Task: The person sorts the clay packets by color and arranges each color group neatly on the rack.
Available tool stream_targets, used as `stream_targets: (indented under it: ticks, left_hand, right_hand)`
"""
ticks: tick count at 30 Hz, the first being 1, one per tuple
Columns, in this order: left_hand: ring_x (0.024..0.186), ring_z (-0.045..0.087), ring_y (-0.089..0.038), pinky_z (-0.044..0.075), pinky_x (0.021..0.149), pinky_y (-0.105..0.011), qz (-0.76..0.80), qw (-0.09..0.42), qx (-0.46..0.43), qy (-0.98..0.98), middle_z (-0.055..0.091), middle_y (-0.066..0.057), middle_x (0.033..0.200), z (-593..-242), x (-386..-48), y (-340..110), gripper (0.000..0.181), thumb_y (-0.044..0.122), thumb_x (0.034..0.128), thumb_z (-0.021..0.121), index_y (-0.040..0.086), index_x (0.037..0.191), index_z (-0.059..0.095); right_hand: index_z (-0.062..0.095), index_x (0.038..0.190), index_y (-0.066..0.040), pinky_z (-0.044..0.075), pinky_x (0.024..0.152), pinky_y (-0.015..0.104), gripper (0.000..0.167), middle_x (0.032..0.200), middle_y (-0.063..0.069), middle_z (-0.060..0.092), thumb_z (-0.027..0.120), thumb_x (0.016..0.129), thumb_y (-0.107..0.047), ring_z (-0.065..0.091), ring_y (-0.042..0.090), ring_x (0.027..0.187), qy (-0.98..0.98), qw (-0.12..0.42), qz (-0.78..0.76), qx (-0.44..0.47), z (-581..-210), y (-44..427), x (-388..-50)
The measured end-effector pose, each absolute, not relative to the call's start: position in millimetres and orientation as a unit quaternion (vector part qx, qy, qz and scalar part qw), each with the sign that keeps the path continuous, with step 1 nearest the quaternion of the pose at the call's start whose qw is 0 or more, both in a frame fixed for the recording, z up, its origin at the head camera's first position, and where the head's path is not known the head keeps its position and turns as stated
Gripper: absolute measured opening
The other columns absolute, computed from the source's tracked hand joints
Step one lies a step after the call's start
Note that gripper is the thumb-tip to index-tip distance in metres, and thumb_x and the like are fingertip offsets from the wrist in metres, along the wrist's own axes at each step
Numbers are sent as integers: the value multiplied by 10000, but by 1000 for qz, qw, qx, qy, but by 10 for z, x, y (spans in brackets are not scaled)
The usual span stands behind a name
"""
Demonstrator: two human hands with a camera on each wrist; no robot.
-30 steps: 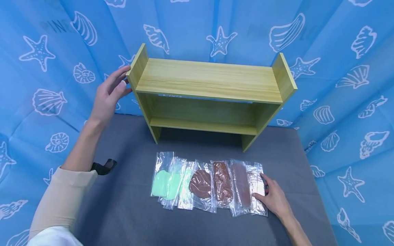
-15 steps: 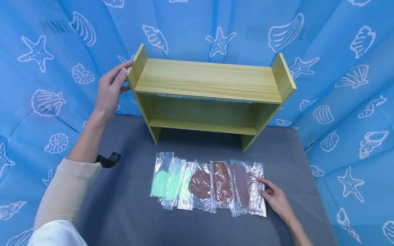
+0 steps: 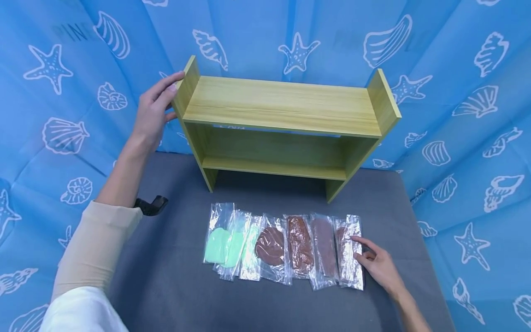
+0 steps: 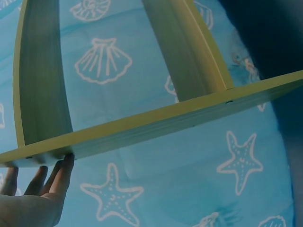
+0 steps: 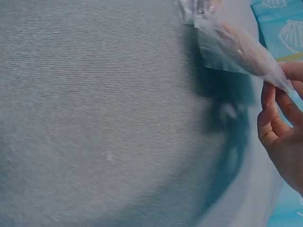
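Now the right hand (image 3: 381, 269) pinches the edge of the end bag (image 3: 351, 272), and it has just slid rightward on the tabletop (image 3: 174, 276), seemingly overlapping the neighbouring bag (image 3: 323, 249) less. It's at the row's right end, before the wooden shelf (image 3: 282, 101). The left hand (image 3: 151, 113) has crept higher, extended fingers touching the shelf's side, unclenched.
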State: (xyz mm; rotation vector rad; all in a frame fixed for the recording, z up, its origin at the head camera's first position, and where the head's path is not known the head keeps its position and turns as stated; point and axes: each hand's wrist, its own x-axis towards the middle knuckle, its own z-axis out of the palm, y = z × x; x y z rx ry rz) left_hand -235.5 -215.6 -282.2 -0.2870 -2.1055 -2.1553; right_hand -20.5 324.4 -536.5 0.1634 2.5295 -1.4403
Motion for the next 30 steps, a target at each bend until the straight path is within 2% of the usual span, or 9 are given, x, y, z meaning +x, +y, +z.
stream_targets:
  ticks: [4, 11, 14, 17, 20, 22, 25, 28, 30]
  left_hand:
    - [1213, 546, -310, 488, 891, -357, -717, 47, -93, -689, 455, -115, 1449, -2816, -2364, -2154, 419, 307, 1029, 510, 211, 1436, 539]
    - [1177, 563, -300, 485, 885, -355, -718, 53, -92, -688, 477, -110, 1402, -2828, -2375, -2161, 410, 302, 1029, 503, 214, 1427, 544]
    - [1160, 572, -291, 481, 898, -368, -715, 56, -91, -691, 488, -108, 1390, -2853, -2376, -2162, 407, 308, 1030, 502, 219, 1424, 548]
    - [1151, 570, -285, 478, 906, -374, -709, 53, -97, -697, 479, -101, 1403, -2883, -2374, -2152, 410, 309, 1035, 492, 220, 1432, 543]
    - [1134, 566, -282, 487, 888, -360, -707, 54, -105, -697, 469, -99, 1409, -2901, -2372, -2143, 413, 307, 1036, 489, 215, 1435, 538]
    - [1129, 565, -277, 489, 874, -347, -711, 55, -105, -693, 467, -102, 1406, -2900, -2370, -2143, 415, 309, 1035, 493, 213, 1436, 536]
    - [1131, 562, -277, 482, 880, -355, -711, 59, -103, -693, 461, -98, 1414, -2889, -2368, -2151, 417, 313, 1032, 501, 211, 1435, 537]
    - [1154, 555, -278, 474, 906, -375, -707, 59, -103, -698, 452, -94, 1428, -2876, -2363, -2159, 423, 319, 1032, 503, 212, 1440, 531]
    - [1156, 556, -278, 475, 907, -372, -705, 61, -103, -699, 454, -98, 1425, -2873, -2360, -2162, 423, 320, 1032, 504, 212, 1441, 530]
  right_hand:
    - [530, 1416, -106, 371, 526, 308, 488, 552, -26, 379, 679, 953, -141, 315, 89, 467, 851, 106, -512, 49, -5288, 3275, -232]
    - [534, 1410, -95, 407, 566, 300, 503, 619, 72, 488, 701, 940, -159, 414, 107, 508, 845, 99, -525, 23, -5161, 3270, -293]
    - [530, 1412, -102, 380, 513, 308, 503, 653, 87, 490, 698, 942, -160, 346, 76, 499, 838, 105, -535, 1, -5107, 3244, -286]
    - [504, 1417, -63, 373, 501, 331, 500, 680, 97, 488, 678, 951, -117, 322, 113, 493, 827, 109, -551, -30, -5041, 3210, -260]
    - [485, 1419, -39, 416, 552, 329, 490, 700, 81, 482, 653, 959, -67, 406, 164, 518, 819, 102, -561, -63, -4951, 3162, -267]
    - [474, 1426, -27, 460, 616, 316, 489, 786, 71, 530, 631, 963, -28, 517, 178, 587, 813, 95, -568, -83, -4881, 3123, -290]
    - [455, 1442, -20, 513, 697, 284, 506, 1082, 38, 577, 611, 962, 12, 634, 177, 746, 803, 88, -580, -106, -4779, 3063, -332]
    - [419, 1460, 10, 534, 721, 270, 537, 1341, 0, 482, 595, 954, 57, 655, 159, 816, 786, 87, -598, -132, -4692, 3013, -365]
    - [402, 1466, 25, 541, 717, 266, 560, 1400, -15, 443, 590, 943, 89, 660, 155, 825, 775, 86, -608, -149, -4638, 2982, -387]
